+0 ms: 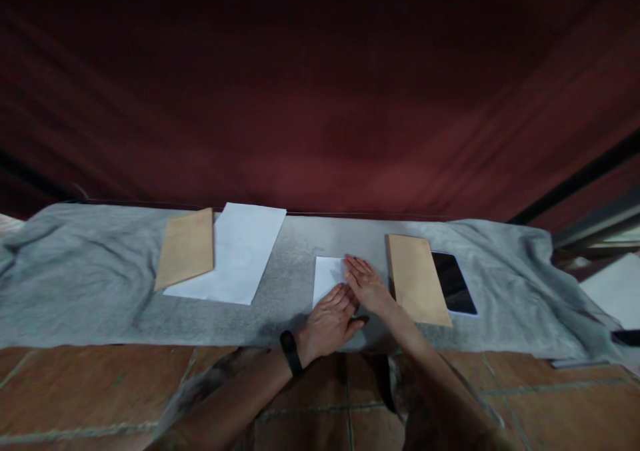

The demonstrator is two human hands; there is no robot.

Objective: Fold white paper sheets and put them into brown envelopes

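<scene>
While both hands press it, paper lies blank.

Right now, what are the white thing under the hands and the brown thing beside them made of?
The white sheet under the left hand and right hand looks like thin matte paper: flat, crisp-edged. The brown envelope seems dull tan kraft paper, maybe thin card.
</scene>
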